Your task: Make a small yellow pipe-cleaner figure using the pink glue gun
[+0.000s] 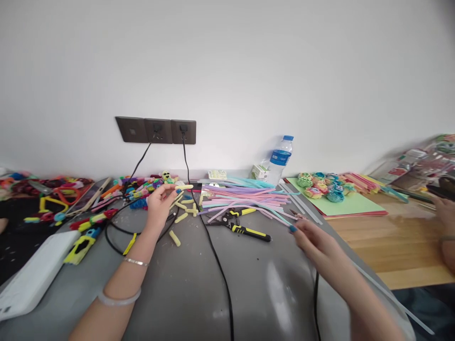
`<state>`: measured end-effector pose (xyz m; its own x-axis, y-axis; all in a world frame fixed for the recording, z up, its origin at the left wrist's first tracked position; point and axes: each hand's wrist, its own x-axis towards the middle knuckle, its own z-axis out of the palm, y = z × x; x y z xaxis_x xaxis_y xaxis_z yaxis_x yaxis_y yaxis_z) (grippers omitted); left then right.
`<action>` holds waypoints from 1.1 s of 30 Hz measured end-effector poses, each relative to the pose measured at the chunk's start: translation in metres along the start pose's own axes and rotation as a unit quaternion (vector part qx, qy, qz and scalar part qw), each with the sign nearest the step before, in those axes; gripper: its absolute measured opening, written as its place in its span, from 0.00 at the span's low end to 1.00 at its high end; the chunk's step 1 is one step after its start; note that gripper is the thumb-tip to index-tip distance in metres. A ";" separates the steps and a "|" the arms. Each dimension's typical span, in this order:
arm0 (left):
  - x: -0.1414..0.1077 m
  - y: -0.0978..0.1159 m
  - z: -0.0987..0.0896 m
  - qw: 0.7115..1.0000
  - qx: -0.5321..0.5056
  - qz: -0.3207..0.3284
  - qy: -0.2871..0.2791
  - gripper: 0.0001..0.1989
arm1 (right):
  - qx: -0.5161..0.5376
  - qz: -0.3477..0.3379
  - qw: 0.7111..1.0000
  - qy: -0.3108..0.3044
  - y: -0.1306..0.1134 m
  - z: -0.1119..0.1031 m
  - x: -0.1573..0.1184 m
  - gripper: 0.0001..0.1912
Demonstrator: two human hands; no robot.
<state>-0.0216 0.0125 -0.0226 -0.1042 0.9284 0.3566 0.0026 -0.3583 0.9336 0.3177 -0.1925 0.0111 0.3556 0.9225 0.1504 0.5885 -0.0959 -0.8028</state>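
Observation:
My left hand (163,200) pinches a short pale yellow piece (184,187) between thumb and fingers, above several similar yellow pieces (181,217) scattered on the grey table. At the right end of a spread of long pastel strips (245,196), my right hand (310,235) is closed; what is between its fingertips is too small to make out, though a pointed tool tip shows just beyond them. Between the hands lie pliers with black and yellow handles (250,232), partly beneath the strips.
Black cables (216,258) cross the grey table (188,293). A water bottle (280,158) stands by the wall. Colourful fuzzy items and a white box (37,274) are at left. Green paper (355,203) bears fluffy balls (335,192). Another person's hand (445,213) is at far right.

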 end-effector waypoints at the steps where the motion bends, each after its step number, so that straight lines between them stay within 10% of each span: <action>1: 0.000 0.000 0.000 1.000 0.001 0.001 -0.001 0.12 | 0.002 -0.027 0.999 -0.034 -0.020 0.016 0.009 0.14; 5: 0.003 -0.002 -0.004 1.000 0.003 0.009 -0.010 0.12 | 0.001 -0.134 0.973 -0.187 -0.080 0.095 0.050 0.09; 13: 0.011 -0.011 -0.008 0.999 0.024 0.007 -0.042 0.12 | -0.246 -0.244 0.905 -0.247 -0.107 0.196 0.100 0.05; 25: 0.009 -0.004 -0.005 0.998 0.033 -0.016 -0.045 0.12 | 0.115 -0.114 0.938 -0.306 -0.081 0.164 0.146 0.06; 33: 0.007 -0.003 -0.004 0.999 0.010 -0.031 -0.021 0.13 | 0.263 -0.098 0.905 -0.320 -0.095 0.149 0.139 0.12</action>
<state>-0.0261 0.0193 -0.0234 -0.0628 0.9524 0.2984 0.0174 -0.2979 0.9544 0.2032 0.0004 0.0227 -0.3106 0.9464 0.0891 0.1079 0.1282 -0.9859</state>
